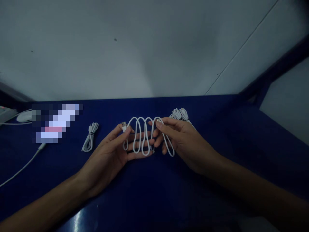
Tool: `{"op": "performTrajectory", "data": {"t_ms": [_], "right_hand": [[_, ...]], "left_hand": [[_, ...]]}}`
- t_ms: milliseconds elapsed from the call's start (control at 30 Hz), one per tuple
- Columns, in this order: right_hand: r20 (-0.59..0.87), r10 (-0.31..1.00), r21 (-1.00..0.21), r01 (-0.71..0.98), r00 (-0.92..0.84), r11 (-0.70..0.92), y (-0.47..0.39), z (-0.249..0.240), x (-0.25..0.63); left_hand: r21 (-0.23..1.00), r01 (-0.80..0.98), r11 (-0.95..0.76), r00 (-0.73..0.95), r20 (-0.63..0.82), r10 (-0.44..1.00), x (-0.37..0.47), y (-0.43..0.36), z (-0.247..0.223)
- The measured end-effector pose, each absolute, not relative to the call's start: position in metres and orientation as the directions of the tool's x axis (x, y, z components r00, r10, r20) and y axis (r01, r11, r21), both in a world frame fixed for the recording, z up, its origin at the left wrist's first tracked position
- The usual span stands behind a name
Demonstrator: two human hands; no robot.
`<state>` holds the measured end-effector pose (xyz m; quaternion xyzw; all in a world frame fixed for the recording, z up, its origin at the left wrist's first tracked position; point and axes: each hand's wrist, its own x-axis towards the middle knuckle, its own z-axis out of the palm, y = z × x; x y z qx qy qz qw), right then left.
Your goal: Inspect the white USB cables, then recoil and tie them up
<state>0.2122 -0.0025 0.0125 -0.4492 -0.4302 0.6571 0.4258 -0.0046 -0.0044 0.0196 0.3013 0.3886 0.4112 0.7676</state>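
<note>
A white cable [145,138] hangs in several loose zigzag loops between my two hands, above the blue table. My left hand [118,141] pinches its USB plug end between thumb and index finger, and the other fingers spread beneath the loops. My right hand [175,133] grips the cable's right part between thumb and fingers, with one long loop hanging below the thumb. Left of my left hand, a tied white cable bundle [89,137] lies on the table. More white bundles [180,114] lie just behind my right hand, partly hidden by it.
The blue table [145,199] meets a grey wall [108,64] at the back. At the left are a pixelated device [56,124] with a white cable [24,167] plugged in, and a white rounded object [24,116]. A blue frame [272,72] stands at the right.
</note>
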Motion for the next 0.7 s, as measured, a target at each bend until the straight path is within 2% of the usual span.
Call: {"op": "performTrajectory", "data": {"t_ms": [133,333,533,700], "right_hand": [[-0.236,0.939,-0.934,-0.207,-0.251,-0.29,-0.0029,0.0128,0.2114],[-0.313,0.914,-0.823,-0.406,-0.26,-0.397,-0.0034,0.0127,0.2108],[-0.356,0.918,-0.827,-0.398,-0.172,-0.396,-0.0034,0.012,0.2084],[-0.289,0.942,-0.848,-0.411,-0.169,-0.334,-0.0051,0.0188,0.2078]], "left_hand": [[0.769,-0.383,0.511,0.392,-0.366,0.844,-0.0058,-0.0047,0.0164],[0.766,-0.371,0.525,0.406,-0.375,0.833,-0.0074,-0.0049,0.0157],[0.775,-0.376,0.508,0.409,-0.353,0.841,-0.0068,-0.004,0.0172],[0.765,-0.409,0.498,0.387,-0.349,0.853,-0.0059,-0.0017,0.0164]]}}
